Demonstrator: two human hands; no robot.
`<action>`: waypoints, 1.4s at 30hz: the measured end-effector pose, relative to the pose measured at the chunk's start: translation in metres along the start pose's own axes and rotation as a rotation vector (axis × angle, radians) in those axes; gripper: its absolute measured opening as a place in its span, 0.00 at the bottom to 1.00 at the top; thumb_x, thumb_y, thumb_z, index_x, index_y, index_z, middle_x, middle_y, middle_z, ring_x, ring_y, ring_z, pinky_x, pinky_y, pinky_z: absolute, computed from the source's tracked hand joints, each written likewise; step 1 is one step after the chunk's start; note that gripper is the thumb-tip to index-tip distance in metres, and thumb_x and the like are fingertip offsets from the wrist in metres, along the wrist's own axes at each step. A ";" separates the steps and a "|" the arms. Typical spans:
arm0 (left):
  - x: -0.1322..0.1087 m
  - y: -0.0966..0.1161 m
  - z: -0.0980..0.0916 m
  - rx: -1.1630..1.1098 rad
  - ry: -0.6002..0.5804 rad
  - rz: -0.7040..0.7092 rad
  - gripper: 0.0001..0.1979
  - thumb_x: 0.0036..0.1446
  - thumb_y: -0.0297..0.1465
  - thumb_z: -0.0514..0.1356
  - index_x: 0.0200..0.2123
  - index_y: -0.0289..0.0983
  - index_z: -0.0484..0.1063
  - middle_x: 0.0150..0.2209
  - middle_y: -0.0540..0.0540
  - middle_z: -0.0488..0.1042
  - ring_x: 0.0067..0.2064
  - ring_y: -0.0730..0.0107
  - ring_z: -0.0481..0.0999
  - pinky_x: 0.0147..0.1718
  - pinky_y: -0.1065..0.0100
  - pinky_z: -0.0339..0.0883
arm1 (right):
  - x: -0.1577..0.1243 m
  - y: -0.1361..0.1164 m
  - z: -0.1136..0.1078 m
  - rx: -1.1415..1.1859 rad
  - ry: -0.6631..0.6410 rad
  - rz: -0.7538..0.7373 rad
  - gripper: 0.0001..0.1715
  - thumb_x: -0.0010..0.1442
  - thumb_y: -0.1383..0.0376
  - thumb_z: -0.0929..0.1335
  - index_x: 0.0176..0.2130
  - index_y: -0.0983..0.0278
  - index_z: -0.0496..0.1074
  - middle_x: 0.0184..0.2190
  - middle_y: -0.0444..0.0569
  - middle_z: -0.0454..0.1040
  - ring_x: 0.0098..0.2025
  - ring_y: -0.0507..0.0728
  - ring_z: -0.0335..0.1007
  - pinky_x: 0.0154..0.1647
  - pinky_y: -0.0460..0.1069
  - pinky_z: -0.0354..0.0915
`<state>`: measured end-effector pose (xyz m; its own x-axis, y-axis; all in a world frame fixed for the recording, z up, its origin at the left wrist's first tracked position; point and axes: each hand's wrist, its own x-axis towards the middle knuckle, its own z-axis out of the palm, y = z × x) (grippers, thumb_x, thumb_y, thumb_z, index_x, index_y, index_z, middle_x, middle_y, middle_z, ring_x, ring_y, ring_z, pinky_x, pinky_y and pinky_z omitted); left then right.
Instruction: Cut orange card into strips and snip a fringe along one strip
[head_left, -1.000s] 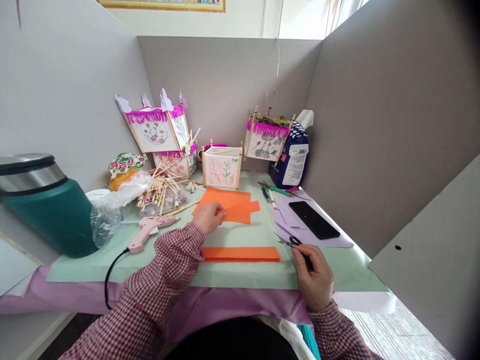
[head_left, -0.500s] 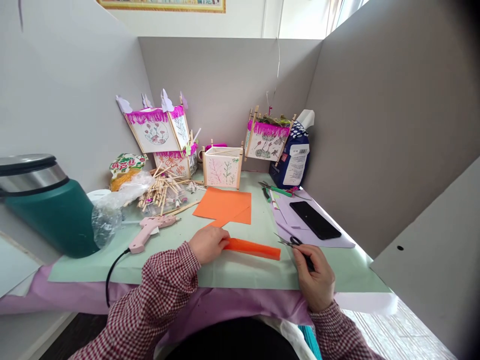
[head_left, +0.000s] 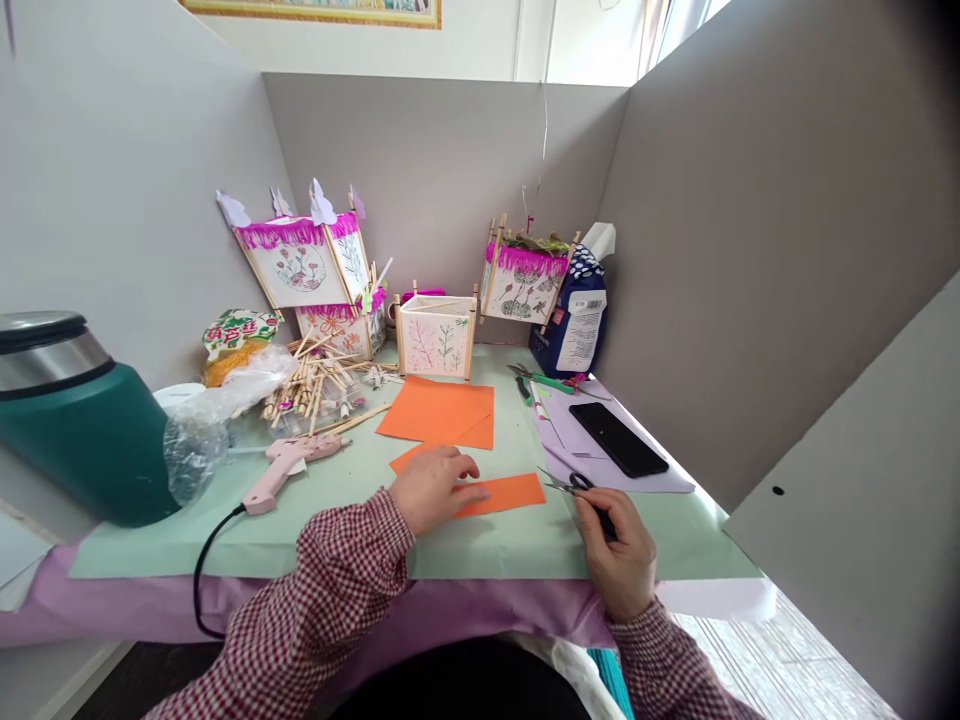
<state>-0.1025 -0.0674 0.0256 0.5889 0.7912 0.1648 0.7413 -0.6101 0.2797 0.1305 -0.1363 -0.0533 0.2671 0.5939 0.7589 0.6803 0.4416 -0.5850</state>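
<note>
A narrow strip of orange paper [head_left: 517, 493] lies flat on the pale green table cover. My left hand [head_left: 435, 490] rests over the strip's left end, thumb and fingers apart, the thumb on the paper. Small scissors with black handles [head_left: 581, 483] are in my right hand [head_left: 619, 550], fingers wrapped round them, the blades pointing left beyond the strip's right end. Behind my left hand, a second orange piece [head_left: 405, 457] shows only partly. Farther back lies a larger orange sheet [head_left: 439, 410].
A pink glue gun [head_left: 289, 468] lies left, near a pile of sticks [head_left: 315, 385] and a green flask [head_left: 90, 440]. Decorated paper lanterns [head_left: 435, 335] stand at the back. At right, a black phone [head_left: 619, 438] lies on purple paper [head_left: 675, 485] near green-handled pliers [head_left: 551, 382].
The orange strip has gone from slightly raised to flat on the table. My left hand has loosened its fingers over it. My right hand still holds the scissors. The view has shifted slightly.
</note>
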 end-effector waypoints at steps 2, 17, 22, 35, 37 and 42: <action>-0.001 0.005 0.006 0.068 -0.009 0.000 0.17 0.49 0.43 0.59 0.38 0.39 0.70 0.35 0.46 0.72 0.40 0.62 0.68 0.38 0.65 0.60 | 0.000 0.001 0.000 0.000 -0.009 0.009 0.04 0.55 0.68 0.65 0.34 0.63 0.69 0.34 0.49 0.69 0.38 0.55 0.65 0.39 0.53 0.64; -0.013 0.008 0.018 0.065 0.032 0.065 0.04 0.49 0.23 0.53 0.29 0.38 0.64 0.29 0.51 0.70 0.33 0.70 0.67 0.35 0.67 0.57 | -0.005 0.008 -0.035 -0.287 -0.054 -0.150 0.06 0.55 0.66 0.65 0.35 0.63 0.70 0.34 0.50 0.69 0.39 0.57 0.65 0.41 0.54 0.63; -0.016 0.007 0.017 0.052 0.040 0.078 0.05 0.49 0.22 0.53 0.28 0.37 0.63 0.28 0.51 0.69 0.32 0.71 0.66 0.35 0.67 0.56 | -0.008 0.013 -0.044 -0.369 -0.161 -0.198 0.06 0.56 0.65 0.64 0.35 0.64 0.70 0.33 0.51 0.69 0.37 0.56 0.65 0.39 0.53 0.62; -0.013 0.006 0.010 0.039 -0.041 0.084 0.07 0.50 0.30 0.57 0.35 0.39 0.67 0.33 0.49 0.71 0.36 0.67 0.69 0.38 0.65 0.60 | -0.008 0.000 -0.036 -0.410 -0.354 -0.235 0.07 0.58 0.65 0.62 0.35 0.63 0.70 0.33 0.49 0.69 0.38 0.56 0.63 0.39 0.52 0.59; -0.011 0.008 0.013 0.059 0.016 0.104 0.11 0.51 0.33 0.57 0.39 0.38 0.67 0.38 0.47 0.71 0.41 0.64 0.68 0.42 0.63 0.60 | -0.009 -0.001 -0.034 -0.425 -0.362 -0.228 0.08 0.58 0.65 0.62 0.34 0.63 0.70 0.33 0.49 0.69 0.38 0.56 0.63 0.39 0.52 0.59; 0.004 0.019 0.028 0.103 0.045 0.223 0.20 0.57 0.38 0.51 0.52 0.40 0.60 0.54 0.46 0.62 0.57 0.62 0.57 0.55 0.56 0.48 | -0.010 -0.006 -0.030 -0.445 -0.376 -0.223 0.08 0.58 0.65 0.62 0.34 0.63 0.69 0.33 0.49 0.69 0.38 0.56 0.62 0.39 0.52 0.58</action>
<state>-0.0767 -0.0770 0.0048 0.7286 0.6359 0.2545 0.6246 -0.7694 0.1339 0.1441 -0.1654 -0.0489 -0.1178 0.7516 0.6490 0.9328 0.3080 -0.1873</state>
